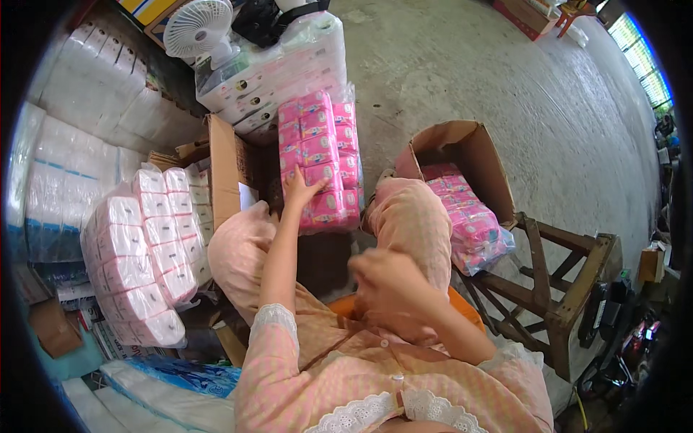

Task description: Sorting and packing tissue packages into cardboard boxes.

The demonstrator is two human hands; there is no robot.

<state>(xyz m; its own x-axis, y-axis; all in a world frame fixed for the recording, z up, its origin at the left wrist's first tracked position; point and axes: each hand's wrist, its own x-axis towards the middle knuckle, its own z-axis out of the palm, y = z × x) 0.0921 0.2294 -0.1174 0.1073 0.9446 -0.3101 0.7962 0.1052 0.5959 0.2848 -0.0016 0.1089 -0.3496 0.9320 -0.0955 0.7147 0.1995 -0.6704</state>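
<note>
My left hand [304, 187] lies spread, thumb apart from the fingers, on a clear-wrapped bundle of pink tissue packs [319, 146] between my knees. A second row of pink packs [347, 135] stands against its right side. Blurred, my right hand [384, 273] is over my lap near my right knee, away from the bundle; what its fingers do is not clear. At the right, more pink packs in a clear bag [471, 222] rest partly inside an open cardboard box [465, 140].
White wrapped tissue bundles [135, 260] are stacked at my left, beside a cardboard box flap [223, 168]. A white fan [198, 30] stands beyond, near wrapped paper rolls [276, 65]. A wooden stool frame [541, 270] lies at the right.
</note>
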